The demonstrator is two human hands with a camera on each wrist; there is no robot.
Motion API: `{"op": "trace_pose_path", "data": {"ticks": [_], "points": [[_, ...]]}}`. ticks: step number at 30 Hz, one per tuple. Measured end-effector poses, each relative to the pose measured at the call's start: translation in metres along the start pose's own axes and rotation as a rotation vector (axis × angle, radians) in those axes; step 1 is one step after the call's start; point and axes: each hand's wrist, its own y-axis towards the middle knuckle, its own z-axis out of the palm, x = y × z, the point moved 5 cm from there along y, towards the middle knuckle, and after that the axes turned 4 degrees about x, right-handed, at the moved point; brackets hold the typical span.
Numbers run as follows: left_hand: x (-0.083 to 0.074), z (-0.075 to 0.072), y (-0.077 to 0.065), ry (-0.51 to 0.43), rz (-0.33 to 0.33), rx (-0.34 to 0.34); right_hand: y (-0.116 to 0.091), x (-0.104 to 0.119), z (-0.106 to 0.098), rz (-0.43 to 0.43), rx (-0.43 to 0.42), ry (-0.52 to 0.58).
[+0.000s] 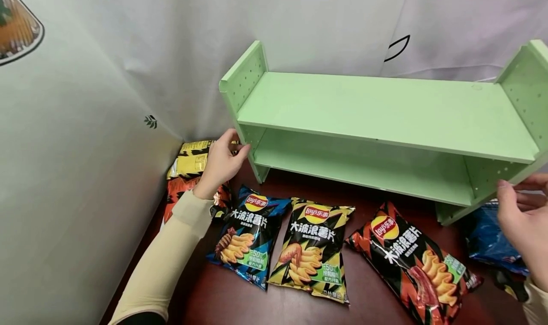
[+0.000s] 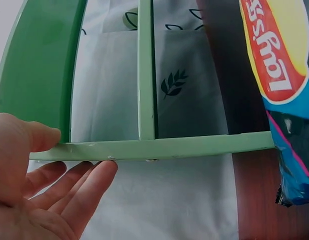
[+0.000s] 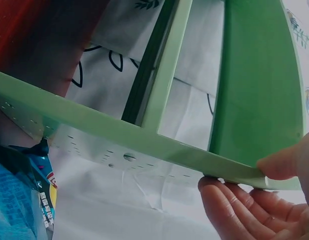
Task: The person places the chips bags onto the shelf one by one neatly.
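Observation:
A light green two-tier shelf (image 1: 376, 111) stands near the back of the table, between my two hands. My left hand (image 1: 224, 158) holds its left side panel (image 2: 194, 145) by the edge, thumb on one side and fingers on the other. At the opposite end, my right hand (image 1: 524, 220) pinches the right side panel (image 3: 119, 137) the same way. In front of the shelf lie a blue-and-black chip bag (image 1: 246, 234), a yellow-and-black chip bag (image 1: 312, 249) and a red-and-black chip bag (image 1: 413, 263), all face up.
Beside my left forearm, a yellow chip bag (image 1: 192, 163) and an orange-red chip bag (image 1: 177, 192) lie against the white curtain (image 1: 85, 149). A blue bag (image 1: 492, 239) lies right of the shelf, partly behind my right hand. The tabletop (image 1: 239, 301) is dark red.

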Motion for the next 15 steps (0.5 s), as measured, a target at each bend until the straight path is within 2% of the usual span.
{"op": "trace_pose_path", "data": {"ticks": [3, 8, 12, 15], "points": [[-0.0030, -0.0001, 0.0030, 0.043, 0.026, -0.026, 0.0006, 0.0015, -0.0011, -0.019, 0.007, -0.010], [-0.0088, -0.0013, 0.0062, 0.116, 0.055, -0.054, 0.0005, 0.0021, -0.0012, -0.001, 0.021, -0.023], [-0.0100, -0.0035, 0.0055, 0.142, 0.040, -0.062, 0.0027, 0.0039, -0.0003, 0.014, 0.040, -0.016], [-0.0095, -0.0068, 0.0016, 0.142, 0.021, -0.069, 0.0051, 0.0068, 0.0017, -0.008, 0.070, -0.004]]}}
